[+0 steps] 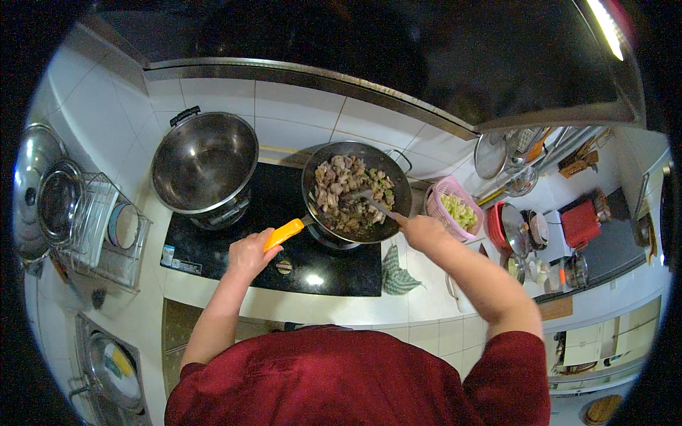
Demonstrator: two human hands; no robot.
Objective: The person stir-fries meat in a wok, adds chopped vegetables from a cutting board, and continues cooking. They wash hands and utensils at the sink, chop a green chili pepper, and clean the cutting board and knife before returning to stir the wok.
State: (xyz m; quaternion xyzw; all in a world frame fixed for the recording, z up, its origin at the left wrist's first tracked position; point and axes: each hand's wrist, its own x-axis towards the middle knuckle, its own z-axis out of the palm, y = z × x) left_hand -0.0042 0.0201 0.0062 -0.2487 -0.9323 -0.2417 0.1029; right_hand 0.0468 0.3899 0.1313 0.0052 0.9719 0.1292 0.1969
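Note:
My left hand grips the yellow handle of a dark wok on the right burner of a black glass cooktop. Pieces of cooked meat with bits of green fill much of the wok. My right hand holds a spatula from the wok's right side, its blade down among the meat. On the left burner a large, empty steel pot leans at a tilt. Right of the wok stands a pink plastic basket of chopped pale green vegetable.
A green checked cloth lies by the cooktop's right edge. A wire dish rack with a bowl stands at left, above a sink holding a basin. A range hood hangs over the cooktop. Lids, utensils and a red basket are at right.

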